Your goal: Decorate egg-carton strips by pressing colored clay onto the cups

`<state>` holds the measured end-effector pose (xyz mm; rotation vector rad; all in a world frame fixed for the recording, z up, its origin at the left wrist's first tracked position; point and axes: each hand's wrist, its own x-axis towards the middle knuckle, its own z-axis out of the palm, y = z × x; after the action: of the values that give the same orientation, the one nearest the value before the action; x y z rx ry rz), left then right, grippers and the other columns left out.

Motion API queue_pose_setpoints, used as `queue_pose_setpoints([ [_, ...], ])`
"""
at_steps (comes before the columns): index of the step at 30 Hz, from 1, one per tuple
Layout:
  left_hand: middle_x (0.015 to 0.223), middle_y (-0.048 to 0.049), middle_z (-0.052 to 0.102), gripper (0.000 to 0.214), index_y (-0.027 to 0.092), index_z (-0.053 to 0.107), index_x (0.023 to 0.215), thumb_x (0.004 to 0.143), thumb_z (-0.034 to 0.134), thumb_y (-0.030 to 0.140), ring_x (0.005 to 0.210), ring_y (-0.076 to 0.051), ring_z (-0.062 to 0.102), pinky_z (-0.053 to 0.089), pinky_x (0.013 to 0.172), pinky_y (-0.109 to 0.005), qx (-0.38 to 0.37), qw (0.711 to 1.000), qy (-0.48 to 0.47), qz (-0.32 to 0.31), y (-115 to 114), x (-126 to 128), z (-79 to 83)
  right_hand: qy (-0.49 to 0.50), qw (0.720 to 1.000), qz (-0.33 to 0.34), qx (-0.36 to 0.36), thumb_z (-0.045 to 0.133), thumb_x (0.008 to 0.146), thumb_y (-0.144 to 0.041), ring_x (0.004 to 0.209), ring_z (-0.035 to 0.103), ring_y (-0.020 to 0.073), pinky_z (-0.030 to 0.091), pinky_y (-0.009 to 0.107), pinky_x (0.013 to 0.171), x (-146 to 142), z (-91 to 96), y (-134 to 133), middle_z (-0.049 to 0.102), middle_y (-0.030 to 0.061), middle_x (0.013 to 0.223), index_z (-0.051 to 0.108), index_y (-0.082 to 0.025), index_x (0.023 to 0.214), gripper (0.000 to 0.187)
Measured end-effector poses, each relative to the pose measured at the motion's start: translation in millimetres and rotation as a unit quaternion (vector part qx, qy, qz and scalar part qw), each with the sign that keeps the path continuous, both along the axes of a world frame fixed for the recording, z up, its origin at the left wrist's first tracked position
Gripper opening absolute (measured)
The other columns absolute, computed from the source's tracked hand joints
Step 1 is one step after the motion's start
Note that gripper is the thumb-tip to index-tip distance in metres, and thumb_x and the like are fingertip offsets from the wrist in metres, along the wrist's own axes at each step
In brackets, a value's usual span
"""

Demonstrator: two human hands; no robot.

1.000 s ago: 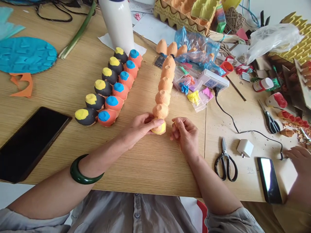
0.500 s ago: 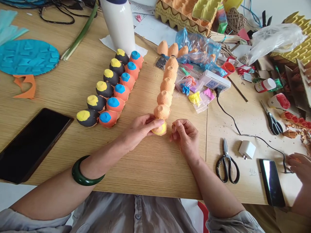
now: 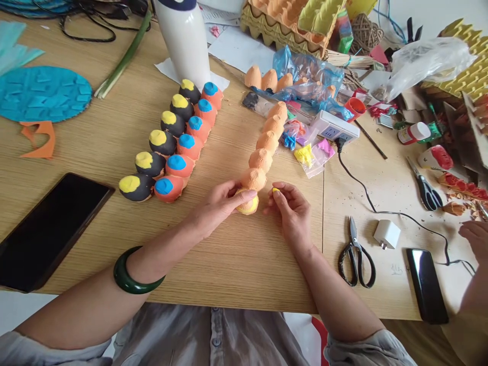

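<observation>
My left hand [image 3: 224,201] is closed on the near end of a strip of orange egg-carton cups [image 3: 260,160], thumb on top. The cup at that end carries yellow clay [image 3: 249,205] around its tip. To the right of it, apart from the strip, my right hand [image 3: 292,211] pinches a small bit of yellow clay [image 3: 275,190] between thumb and fingers. Left of the strip stand a row of black cups topped with yellow [image 3: 162,143] and a row of orange-red cups topped with blue [image 3: 187,146].
A large black tablet or phone [image 3: 49,231] lies at the left. Scissors [image 3: 356,254], a white plug adapter [image 3: 387,234] and a phone [image 3: 427,285] lie at the right. Clay packets [image 3: 310,155] and a power strip [image 3: 337,127] sit farther back. Another person's hand [image 3: 476,241] is at the right edge.
The strip's far end has swung to the right, while my left hand still holds its near end. Yellow clay now shows in my right hand's pinch. The other person's hand has shifted upward.
</observation>
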<state>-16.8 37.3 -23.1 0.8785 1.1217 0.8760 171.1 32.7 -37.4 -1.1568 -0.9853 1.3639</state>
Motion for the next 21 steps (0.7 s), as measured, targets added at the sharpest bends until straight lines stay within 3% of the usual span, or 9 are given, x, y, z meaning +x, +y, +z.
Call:
queue_pose_setpoints([
  [4,0.101,-0.004,0.071,0.053,0.017,0.072,0.112,0.08,0.082,0.058,0.099,-0.02,0.064,0.051,0.084,-0.03,0.003,1.0,-0.016,-0.005,1,-1,-0.1,-0.022,1.0,0.002,0.004,0.085,0.087,-0.043,0.055,0.054,0.0098,0.056,0.024,0.052,0,0.7,-1,0.06,-0.0046,0.068,0.074,-0.022,0.093,0.025],
  [8,0.111,-0.0073,0.074,0.052,0.017,0.072,0.116,0.082,0.081,0.055,0.107,-0.023,0.067,0.053,0.09,-0.032,0.041,0.998,0.004,-0.055,0,-2,-0.5,-0.027,1.0,-0.007,0.012,0.086,0.085,-0.046,0.062,0.063,0.0115,0.059,0.027,0.059,0,1.2,-1,0.068,-0.0021,0.082,0.074,-0.024,0.105,0.032],
  [11,0.115,-0.0095,0.076,0.063,0.017,0.068,0.131,0.08,0.083,0.052,0.103,-0.024,0.07,0.055,0.089,-0.036,0.068,0.993,0.083,-0.056,-2,-3,0.6,-0.035,0.999,-0.006,0.021,0.086,0.084,-0.047,0.062,0.064,0.011,0.059,0.028,0.063,0,-0.1,0,0.071,-0.0012,0.088,0.072,-0.024,0.105,0.034],
  [14,0.103,-0.0083,0.077,0.054,0.016,0.071,0.126,0.085,0.077,0.049,0.09,-0.022,0.07,0.056,0.082,-0.036,0.103,0.979,0.167,-0.055,-3,-5,1.2,-0.037,0.999,0.004,0.021,0.084,0.087,-0.046,0.06,0.063,0.0107,0.057,0.027,0.062,1,-0.5,-1,0.068,-0.003,0.081,0.072,-0.024,0.101,0.029],
  [18,0.109,-0.0088,0.077,0.046,0.018,0.073,0.125,0.089,0.074,0.046,0.09,-0.021,0.07,0.057,0.078,-0.033,0.186,0.953,0.24,-0.008,-2,-9,-4.2,-0.028,0.999,0.016,-0.005,0.073,0.096,-0.053,0.057,0.06,0.0101,0.056,0.026,0.057,0,1.7,-2,0.063,-0.003,0.075,0.073,-0.022,0.092,0.031],
  [21,0.12,-0.0101,0.076,0.042,0.019,0.073,0.127,0.089,0.073,0.038,0.086,-0.018,0.069,0.056,0.07,-0.029,0.238,0.928,0.286,0.028,-1,-11,-6.6,-0.02,0.999,0.022,-0.014,0.076,0.093,-0.053,0.057,0.06,0.0109,0.058,0.027,0.058,0,3.0,-2,0.065,-0.0027,0.074,0.074,-0.022,0.097,0.031],
])
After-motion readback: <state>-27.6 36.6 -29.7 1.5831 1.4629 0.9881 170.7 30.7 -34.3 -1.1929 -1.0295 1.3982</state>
